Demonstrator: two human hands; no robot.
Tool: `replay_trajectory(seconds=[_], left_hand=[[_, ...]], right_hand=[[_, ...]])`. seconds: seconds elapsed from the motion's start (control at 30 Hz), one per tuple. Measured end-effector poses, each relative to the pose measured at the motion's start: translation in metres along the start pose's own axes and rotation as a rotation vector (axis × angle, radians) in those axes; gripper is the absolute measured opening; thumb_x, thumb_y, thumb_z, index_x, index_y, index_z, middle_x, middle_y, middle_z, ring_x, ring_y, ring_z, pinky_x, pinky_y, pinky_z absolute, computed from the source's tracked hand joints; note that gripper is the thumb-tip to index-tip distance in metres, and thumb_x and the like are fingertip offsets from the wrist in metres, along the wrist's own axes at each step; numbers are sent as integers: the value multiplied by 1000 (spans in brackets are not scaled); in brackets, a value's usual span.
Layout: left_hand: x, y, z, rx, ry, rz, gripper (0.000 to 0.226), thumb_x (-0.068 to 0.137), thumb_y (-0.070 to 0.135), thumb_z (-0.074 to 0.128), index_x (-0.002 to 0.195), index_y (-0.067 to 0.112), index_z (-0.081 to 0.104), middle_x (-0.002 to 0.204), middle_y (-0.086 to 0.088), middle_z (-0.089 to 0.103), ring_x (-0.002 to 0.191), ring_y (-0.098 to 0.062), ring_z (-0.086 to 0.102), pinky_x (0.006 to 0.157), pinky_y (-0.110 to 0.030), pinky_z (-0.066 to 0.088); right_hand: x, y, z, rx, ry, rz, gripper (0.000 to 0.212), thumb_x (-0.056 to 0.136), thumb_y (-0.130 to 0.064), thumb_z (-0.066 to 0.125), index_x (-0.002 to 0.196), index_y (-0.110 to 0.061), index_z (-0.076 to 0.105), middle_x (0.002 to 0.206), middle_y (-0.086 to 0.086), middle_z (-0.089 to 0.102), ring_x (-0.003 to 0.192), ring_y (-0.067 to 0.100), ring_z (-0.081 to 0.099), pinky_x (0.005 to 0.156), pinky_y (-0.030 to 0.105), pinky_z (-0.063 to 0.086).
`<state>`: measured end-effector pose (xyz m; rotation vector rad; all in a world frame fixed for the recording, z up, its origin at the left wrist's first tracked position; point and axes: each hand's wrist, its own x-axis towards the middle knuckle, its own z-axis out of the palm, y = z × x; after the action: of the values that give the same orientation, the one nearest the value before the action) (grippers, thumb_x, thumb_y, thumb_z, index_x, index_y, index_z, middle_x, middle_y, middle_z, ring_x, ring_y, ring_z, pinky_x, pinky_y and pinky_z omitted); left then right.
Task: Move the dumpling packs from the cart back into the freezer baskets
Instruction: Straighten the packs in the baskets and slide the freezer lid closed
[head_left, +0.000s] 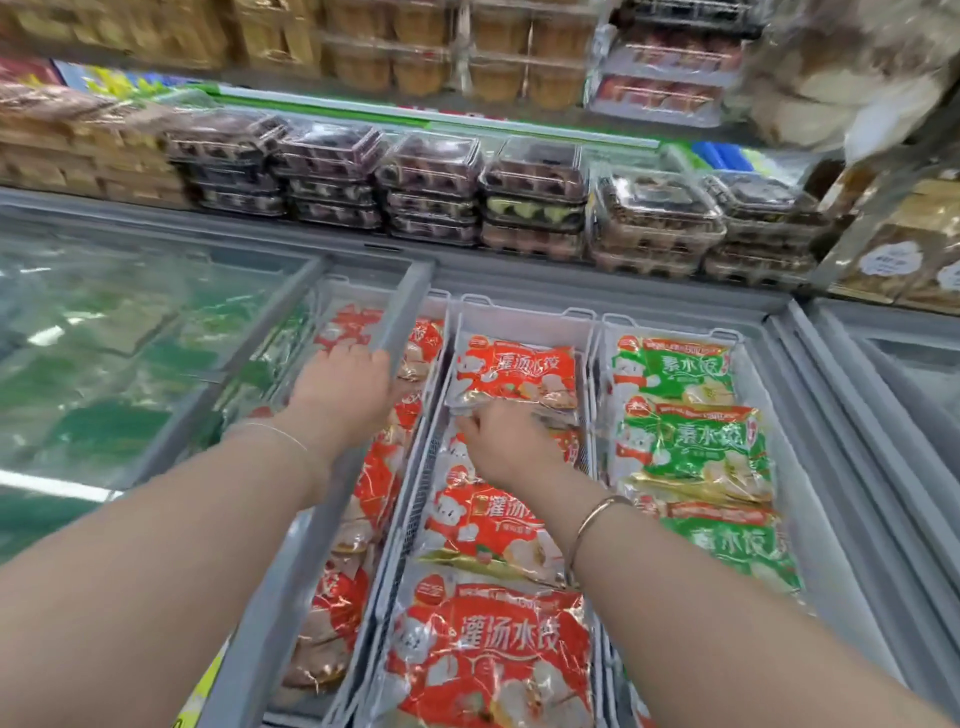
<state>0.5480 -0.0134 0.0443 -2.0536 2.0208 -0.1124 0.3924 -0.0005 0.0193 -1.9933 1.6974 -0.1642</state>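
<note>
Dumpling packs in shiny red-and-white plastic (511, 369) lie in a row down the middle white wire basket (524, 322) of the open chest freezer, overlapping one another from its far end to its near end. My right hand (506, 449) reaches into that basket with its fingers curled down, pinching the near edge of the far red pack, where it overlaps the next one. More red packs (374, 483) sit in the basket at the left, partly under the grey-framed sliding glass lid (332, 519). My left hand (340, 392) rests on that lid's frame, fingers bent over its edge and gripping it. Green-and-white plastic dumpling packs (691, 441) fill the basket at the right, stacked the same overlapping way. Along the freezer's back edge stand stacks of clear plastic boxes holding dark pastries (431, 187). I wear a thin chain bracelet (275, 434) on the left wrist and a gold-coloured bangle (592, 525) on the right.
</note>
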Motion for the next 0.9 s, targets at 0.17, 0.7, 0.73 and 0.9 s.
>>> replay_trajectory(seconds=[0.17,0.7,0.73,0.9], left_hand=[[32,-45,43,-18,-187,95,63,96,51,27,129,2,50,133,-20,50,126,-34,46,105,-41,39],[65,-67,86,-279,-438,328,41,100,40,30,76,11,46,97,-15,59,82,-25,49,85,-37,42],[65,-68,87,-285,-425,333,42,99,41,30,68,15,41,89,-11,55,79,-24,47,83,-37,42],[62,-65,88,-326,-382,331,39,99,40,31,64,24,35,73,0,47,75,-20,47,76,-32,41]], right_hand=[[21,-58,51,77,-121,7,38,96,-40,37,73,-14,52,88,17,56,90,33,59,74,37,46],[44,-95,108,29,-248,126,50,91,-48,40,106,-5,60,112,16,63,103,32,61,85,38,48],[44,-95,108,22,-246,127,50,91,-48,40,106,-5,60,112,16,63,104,32,61,86,39,47],[42,-95,107,56,-255,141,45,92,-44,38,106,-7,60,113,13,63,104,33,60,88,40,45]])
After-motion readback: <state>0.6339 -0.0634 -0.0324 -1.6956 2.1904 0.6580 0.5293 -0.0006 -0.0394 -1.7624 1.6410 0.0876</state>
